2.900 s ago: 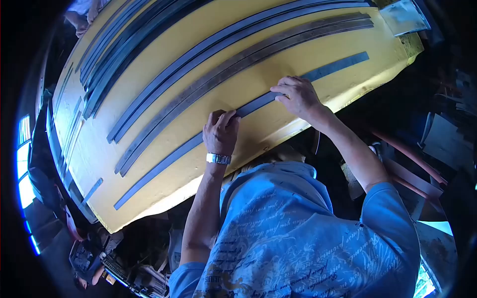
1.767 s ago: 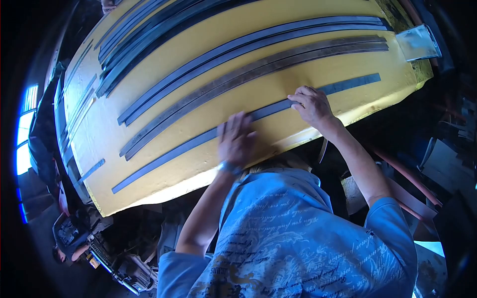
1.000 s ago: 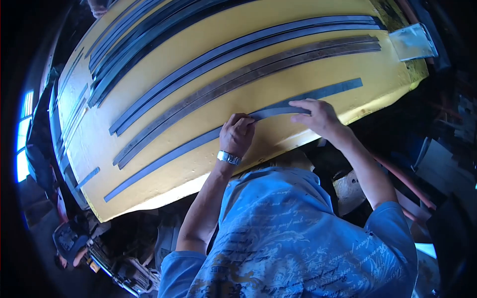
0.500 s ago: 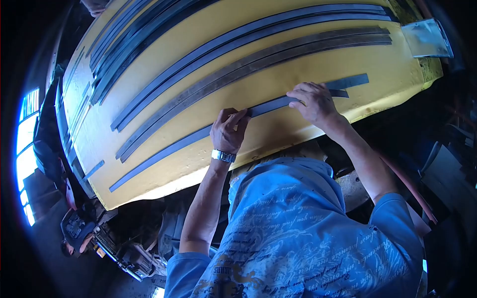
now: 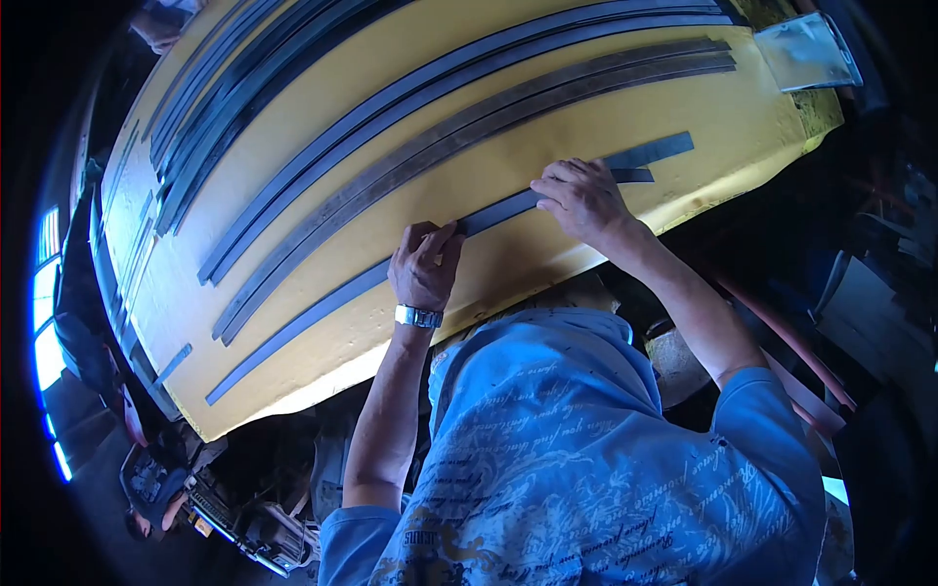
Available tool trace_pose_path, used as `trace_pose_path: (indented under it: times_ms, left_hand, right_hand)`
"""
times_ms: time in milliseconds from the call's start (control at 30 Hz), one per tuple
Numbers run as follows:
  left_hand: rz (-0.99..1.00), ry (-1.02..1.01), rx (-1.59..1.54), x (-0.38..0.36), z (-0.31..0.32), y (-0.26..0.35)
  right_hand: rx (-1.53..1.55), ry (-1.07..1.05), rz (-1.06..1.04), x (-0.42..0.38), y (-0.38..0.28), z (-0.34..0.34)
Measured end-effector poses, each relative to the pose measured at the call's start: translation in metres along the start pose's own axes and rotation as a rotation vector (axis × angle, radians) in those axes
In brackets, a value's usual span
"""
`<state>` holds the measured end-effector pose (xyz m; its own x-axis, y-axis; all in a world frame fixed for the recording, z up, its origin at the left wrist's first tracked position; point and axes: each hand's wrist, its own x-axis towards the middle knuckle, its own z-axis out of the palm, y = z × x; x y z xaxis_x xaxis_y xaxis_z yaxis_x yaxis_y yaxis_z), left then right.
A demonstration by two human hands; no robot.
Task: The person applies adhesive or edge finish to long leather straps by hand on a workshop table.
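Observation:
A long, flat grey strip (image 5: pixel 322 311) lies along the near side of a yellow surface (image 5: pixel 547 249). My left hand (image 5: pixel 423 266), with a metal-band watch at the wrist, is closed, its thumb and fingers pinching the strip around its middle. Farther right, my right hand (image 5: pixel 583 203) has bent fingers closed over the same strip. Beyond that hand, two strip ends show: a longer end (image 5: pixel 650 149) and a shorter, lower end (image 5: pixel 635 176). The fingers hide how the two lie against each other there.
Brownish paired strips (image 5: pixel 469 130) and bluish paired strips (image 5: pixel 420 93) lie farther back. Several dark strips (image 5: pixel 230 117) are stacked upper left. A short strip piece (image 5: pixel 173 363) sits near the left corner. A glassy plate (image 5: pixel 806 51) juts out at right. Another person's hand (image 5: pixel 156 29) shows upper left.
The whole view has shifted, so the surface and strips appear farther left. Both hands keep about the same places on the strip. More of the other person's hand shows at upper left.

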<state>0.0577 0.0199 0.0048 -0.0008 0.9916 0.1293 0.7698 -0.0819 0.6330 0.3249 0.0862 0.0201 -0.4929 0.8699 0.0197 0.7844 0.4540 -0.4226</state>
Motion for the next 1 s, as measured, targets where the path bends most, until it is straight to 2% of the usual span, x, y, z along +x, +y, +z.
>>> trace_pose_path:
  times_ms: [667,733,833,900,967,1000]
  left_hand:
    - [0.050,0.006,0.063,-0.001,0.000,0.001]
    - [0.052,-0.064,0.128,-0.003,-0.001,0.002]
    - [0.106,-0.015,0.203,-0.008,0.013,0.016]
    - [0.236,-0.091,0.220,-0.003,0.028,0.035]
    - [0.270,-0.217,0.154,0.005,0.056,0.061]
    - [0.266,-0.214,0.154,0.003,0.064,0.066]
  right_hand:
    - [-0.094,-0.071,-0.004,0.004,-0.004,-0.003]
    - [-0.085,-0.044,-0.020,0.004,-0.004,-0.001]
    - [-0.091,-0.020,-0.047,0.004,-0.002,0.002]
    - [-0.096,-0.017,-0.040,0.004,-0.001,0.003]
    - [-0.097,-0.017,-0.043,0.006,-0.001,0.005]
    - [-0.098,-0.015,-0.037,0.006,0.000,0.004]
